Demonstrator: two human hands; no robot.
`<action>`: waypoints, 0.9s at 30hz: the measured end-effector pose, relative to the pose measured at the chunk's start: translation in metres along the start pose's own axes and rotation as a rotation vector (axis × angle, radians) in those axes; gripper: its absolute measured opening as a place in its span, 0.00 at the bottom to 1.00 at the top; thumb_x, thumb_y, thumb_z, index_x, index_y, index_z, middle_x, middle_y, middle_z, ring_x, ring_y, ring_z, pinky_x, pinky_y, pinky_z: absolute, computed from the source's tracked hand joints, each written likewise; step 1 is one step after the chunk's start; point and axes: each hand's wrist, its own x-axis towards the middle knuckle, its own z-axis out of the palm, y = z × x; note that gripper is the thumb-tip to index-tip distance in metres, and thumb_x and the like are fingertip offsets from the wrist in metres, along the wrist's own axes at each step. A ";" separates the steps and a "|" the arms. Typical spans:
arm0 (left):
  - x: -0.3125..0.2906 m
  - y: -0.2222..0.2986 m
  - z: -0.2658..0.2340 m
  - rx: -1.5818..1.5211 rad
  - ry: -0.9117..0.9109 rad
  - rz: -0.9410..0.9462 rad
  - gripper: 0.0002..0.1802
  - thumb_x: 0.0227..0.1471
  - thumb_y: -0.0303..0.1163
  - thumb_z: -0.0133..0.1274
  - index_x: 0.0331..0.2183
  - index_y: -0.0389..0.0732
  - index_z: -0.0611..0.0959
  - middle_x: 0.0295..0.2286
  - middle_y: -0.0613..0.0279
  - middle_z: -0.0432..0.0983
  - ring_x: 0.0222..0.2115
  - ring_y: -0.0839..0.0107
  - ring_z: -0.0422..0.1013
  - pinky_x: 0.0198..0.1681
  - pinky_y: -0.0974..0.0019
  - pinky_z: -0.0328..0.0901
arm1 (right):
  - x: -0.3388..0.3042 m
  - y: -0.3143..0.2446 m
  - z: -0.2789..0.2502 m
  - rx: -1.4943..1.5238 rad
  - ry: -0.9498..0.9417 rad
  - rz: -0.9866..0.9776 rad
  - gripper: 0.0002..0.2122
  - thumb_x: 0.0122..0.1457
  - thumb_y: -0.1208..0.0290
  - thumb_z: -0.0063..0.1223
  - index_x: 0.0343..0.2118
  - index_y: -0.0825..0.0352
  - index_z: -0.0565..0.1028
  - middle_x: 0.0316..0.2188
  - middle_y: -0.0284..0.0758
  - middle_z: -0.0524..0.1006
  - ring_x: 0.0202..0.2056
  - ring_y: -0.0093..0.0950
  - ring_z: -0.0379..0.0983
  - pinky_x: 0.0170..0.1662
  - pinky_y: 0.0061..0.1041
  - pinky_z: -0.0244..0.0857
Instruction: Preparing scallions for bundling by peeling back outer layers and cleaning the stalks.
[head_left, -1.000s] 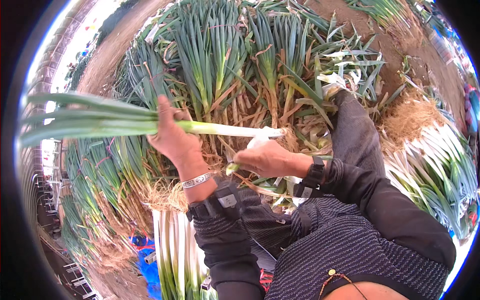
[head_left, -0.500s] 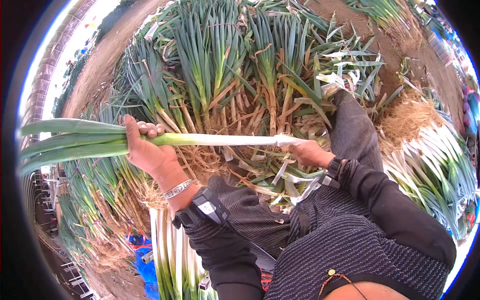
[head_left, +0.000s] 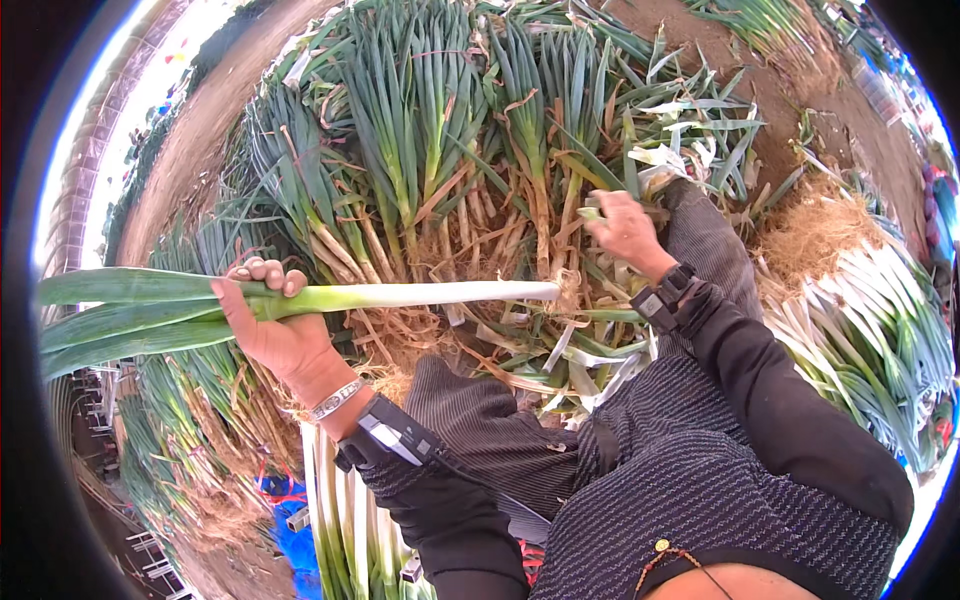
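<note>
My left hand (head_left: 280, 320) is closed round a long green onion (head_left: 430, 294) where its white shank turns into leaves. Held crosswise, the stalk has its dark green leaves (head_left: 130, 310) to the left and its rooty end (head_left: 566, 292) to the right. My right hand (head_left: 625, 237) is apart from the stalk, beyond the root end and near my knee. Its fingers are bent together, with a pale green scrap of onion peel (head_left: 591, 213) showing at the fingertips; the rest of the scrap is hidden.
Bundled green onions (head_left: 410, 120) stand in front, dry roots toward me. Stripped leaves and peelings (head_left: 590, 350) litter the ground between my legs. White-shanked onions (head_left: 860, 320) are piled at the right, and more (head_left: 350, 510) lie by my left arm, near a blue sheet (head_left: 295, 545).
My right hand has left the onion's root end and moved away and slightly right. The left hand has shifted a little left with the onion. The white shank's end now shows bare with roots.
</note>
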 end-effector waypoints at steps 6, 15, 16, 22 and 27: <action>0.009 0.002 -0.019 -0.260 -0.203 -0.050 0.28 0.48 0.53 0.61 0.35 0.36 0.77 0.25 0.63 0.68 0.26 0.71 0.64 0.27 0.72 0.62 | 0.003 -0.098 -0.030 0.795 -0.911 -0.060 0.19 0.63 0.59 0.51 0.49 0.69 0.73 0.42 0.39 0.76 0.46 0.28 0.71 0.51 0.28 0.63; 0.010 0.007 -0.027 -0.404 -0.417 -0.025 0.38 0.41 0.62 0.61 0.36 0.34 0.77 0.24 0.61 0.71 0.20 0.75 0.65 0.21 0.74 0.60 | -0.015 -0.114 -0.024 1.214 -0.937 0.036 0.11 0.57 0.71 0.60 0.37 0.69 0.71 0.32 0.28 0.75 0.35 0.17 0.69 0.41 0.20 0.65; 0.010 0.008 -0.027 -0.426 -0.457 -0.026 0.39 0.40 0.63 0.61 0.36 0.35 0.77 0.22 0.62 0.71 0.19 0.77 0.64 0.19 0.75 0.59 | -0.015 -0.115 -0.025 1.209 -0.928 0.021 0.10 0.57 0.70 0.60 0.37 0.68 0.72 0.31 0.28 0.75 0.35 0.17 0.69 0.41 0.20 0.65; 0.008 0.009 -0.027 -0.503 -0.502 -0.022 0.39 0.39 0.65 0.61 0.35 0.35 0.77 0.20 0.65 0.71 0.15 0.81 0.62 0.16 0.78 0.57 | -0.020 -0.118 -0.031 1.010 -0.907 -0.057 0.07 0.59 0.71 0.58 0.34 0.68 0.75 0.30 0.26 0.75 0.35 0.15 0.68 0.40 0.19 0.63; 0.006 0.008 -0.025 -0.544 -0.542 -0.035 0.39 0.39 0.63 0.62 0.36 0.35 0.77 0.20 0.65 0.71 0.15 0.81 0.63 0.16 0.78 0.58 | -0.026 -0.112 -0.026 0.882 -0.752 -0.140 0.08 0.59 0.70 0.56 0.35 0.69 0.74 0.29 0.31 0.74 0.34 0.19 0.68 0.39 0.22 0.64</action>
